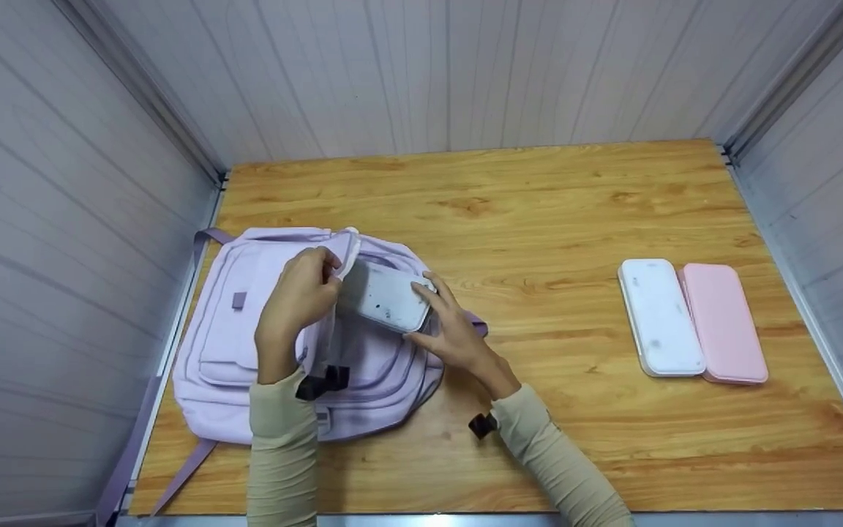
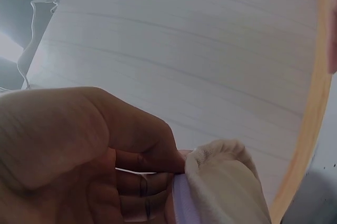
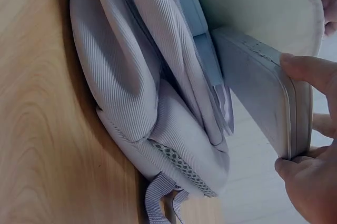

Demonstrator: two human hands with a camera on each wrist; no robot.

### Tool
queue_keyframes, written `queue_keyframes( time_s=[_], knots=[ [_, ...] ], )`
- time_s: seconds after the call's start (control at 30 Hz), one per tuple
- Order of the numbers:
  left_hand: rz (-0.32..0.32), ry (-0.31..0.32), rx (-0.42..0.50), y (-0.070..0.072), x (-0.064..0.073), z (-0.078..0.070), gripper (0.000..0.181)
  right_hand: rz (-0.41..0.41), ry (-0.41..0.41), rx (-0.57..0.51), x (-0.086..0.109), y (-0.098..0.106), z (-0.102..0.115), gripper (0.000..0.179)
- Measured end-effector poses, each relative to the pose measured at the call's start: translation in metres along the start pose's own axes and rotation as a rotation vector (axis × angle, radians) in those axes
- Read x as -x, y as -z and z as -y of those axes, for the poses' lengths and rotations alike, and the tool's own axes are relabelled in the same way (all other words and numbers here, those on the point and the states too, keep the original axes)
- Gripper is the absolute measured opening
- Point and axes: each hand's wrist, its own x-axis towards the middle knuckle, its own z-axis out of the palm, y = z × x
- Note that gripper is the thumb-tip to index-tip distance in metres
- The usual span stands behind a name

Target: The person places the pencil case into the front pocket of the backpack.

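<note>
A lilac backpack [image 1: 227, 329] lies on the wooden table at the left, its mouth facing right. My left hand [image 1: 297, 293] pinches the upper edge of its opening and holds the flap up; the left wrist view shows thumb and fingers on the lilac and cream fabric [image 2: 226, 187]. My right hand [image 1: 454, 329] grips the outer end of a white pencil case [image 1: 388, 296], thumb on one side and fingers on the other. The case's far end is inside the opening. Beside it, in the right wrist view, a pale blue-grey item [image 3: 202, 50] shows within the bag.
At the right of the table [image 1: 538, 454] a second white case [image 1: 659, 318] and a pink case [image 1: 725, 322] lie side by side. Panelled walls [image 1: 436, 80] close off the back and both sides. A backpack strap [image 1: 184, 476] trails over the front left edge.
</note>
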Motion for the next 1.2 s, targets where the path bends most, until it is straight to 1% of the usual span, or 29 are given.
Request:
queue_keyframes(
  time_s=[0.2, 0.53, 0.73, 0.87, 0.97, 1.1, 1.2],
  knots=[
    [-0.013, -0.026, -0.014, 0.002, 0.001, -0.003, 0.02, 0.06, -0.033, -0.002, -0.012, -0.002, -0.002, 0.084],
    [-0.019, -0.055, -0.026, 0.0, -0.001, -0.005, 0.018, 0.17, -0.109, -0.02, -0.031, -0.013, -0.004, 0.091],
    [-0.03, -0.08, -0.019, -0.001, 0.0, -0.004, 0.018, 0.206, -0.139, -0.02, -0.039, -0.021, -0.005, 0.093],
    [-0.036, -0.094, -0.009, -0.002, 0.0, -0.003, 0.017, 0.207, -0.137, -0.019, -0.043, -0.027, -0.004, 0.097],
    [-0.031, -0.09, -0.004, -0.002, 0.001, -0.003, 0.017, 0.196, -0.12, -0.03, -0.042, -0.031, -0.003, 0.101],
    [-0.023, -0.076, 0.002, -0.001, 0.001, -0.002, 0.018, 0.164, -0.082, -0.034, -0.038, -0.035, -0.005, 0.102],
    [-0.018, -0.071, 0.005, 0.001, 0.002, -0.001, 0.019, 0.125, -0.059, -0.026, -0.037, -0.036, -0.007, 0.1]
  ],
)
